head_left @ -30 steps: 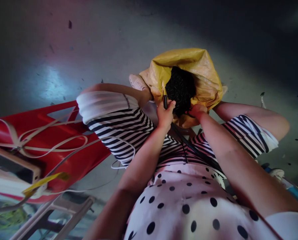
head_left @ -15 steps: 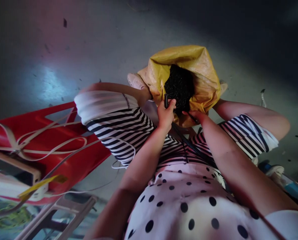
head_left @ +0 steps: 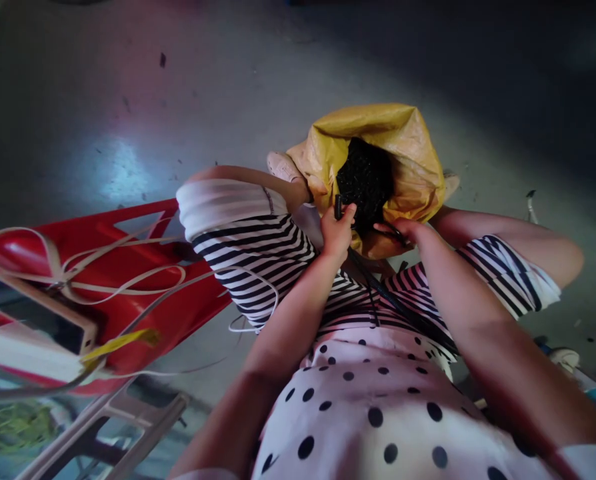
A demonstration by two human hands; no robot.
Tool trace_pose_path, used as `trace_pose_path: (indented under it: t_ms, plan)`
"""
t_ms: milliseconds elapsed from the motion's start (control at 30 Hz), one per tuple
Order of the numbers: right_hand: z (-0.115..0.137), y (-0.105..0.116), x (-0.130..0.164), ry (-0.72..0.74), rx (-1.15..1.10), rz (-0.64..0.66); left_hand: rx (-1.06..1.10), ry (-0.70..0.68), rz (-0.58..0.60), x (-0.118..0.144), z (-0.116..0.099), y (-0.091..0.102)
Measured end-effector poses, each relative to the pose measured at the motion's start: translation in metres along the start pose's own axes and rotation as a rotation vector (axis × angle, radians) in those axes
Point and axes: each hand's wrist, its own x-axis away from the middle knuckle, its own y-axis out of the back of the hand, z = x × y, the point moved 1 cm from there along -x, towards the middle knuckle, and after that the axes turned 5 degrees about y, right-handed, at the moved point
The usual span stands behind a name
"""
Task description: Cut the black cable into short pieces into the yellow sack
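My left hand (head_left: 337, 233) is closed on a short black ribbed piece (head_left: 339, 207), which sticks up past the thumb. To its right, my right hand (head_left: 409, 230) is closed with the fingers pinched around something thin and dark, too shaded to name. Both hands are at the near rim of a yellow woven sack (head_left: 421, 157), standing open between the legs. Small black pieces (head_left: 365, 177) lie heaped inside it. From below the hands, a black cable-like strand (head_left: 378, 285) runs down across the lap to the right.
At left stands a red plastic stool (head_left: 143, 293) with a flat white cable (head_left: 123, 290), a phone-like device (head_left: 41, 313) and a white box on it. Below it is a grey frame (head_left: 151, 417). Black scraps (head_left: 163, 60) dot the grey floor.
The whole view has shifted a little, so the sack and stool appear further right. Both hands keep their hold at the sack rim, with little visible movement relative to it.
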Motion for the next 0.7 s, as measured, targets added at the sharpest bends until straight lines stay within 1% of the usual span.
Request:
trace_pose_path:
  t_ms: [67, 100, 133, 200, 267, 333, 433, 500, 600, 700]
  plan:
    - [0.010, 0.014, 0.024, 0.008, -0.075, 0.074, 0.000, -0.018, -0.046, -0.002, 0.002, 0.000]
    - [0.015, 0.019, 0.038, 0.045, -0.109, 0.066, -0.002, -0.023, -0.057, -0.002, 0.002, 0.000]
    - [0.020, 0.023, 0.053, 0.098, -0.123, 0.014, -0.005, -0.023, -0.051, -0.002, 0.001, 0.000]
    - [0.028, 0.023, 0.081, 0.194, -0.111, -0.144, -0.007, -0.018, 0.019, 0.001, -0.003, 0.000]
    - [0.031, 0.014, 0.103, 0.244, -0.098, -0.279, 0.011, -0.023, 0.120, 0.006, -0.009, -0.001]
    - [0.030, 0.000, 0.116, 0.274, -0.125, -0.341, 0.041, -0.038, 0.195, 0.011, -0.015, 0.000]
    - [0.028, -0.019, 0.120, 0.294, -0.186, -0.374, 0.051, -0.057, 0.232, 0.016, -0.021, 0.003]
    - [0.028, -0.026, 0.117, 0.300, -0.197, -0.387, 0.041, -0.072, 0.236, 0.017, -0.023, 0.005]
    - [0.029, -0.028, 0.111, 0.305, -0.199, -0.396, 0.022, -0.093, 0.225, 0.017, -0.023, 0.006]
    - [0.031, -0.027, 0.105, 0.301, -0.217, -0.378, -0.007, -0.133, 0.214, 0.017, -0.022, 0.005]
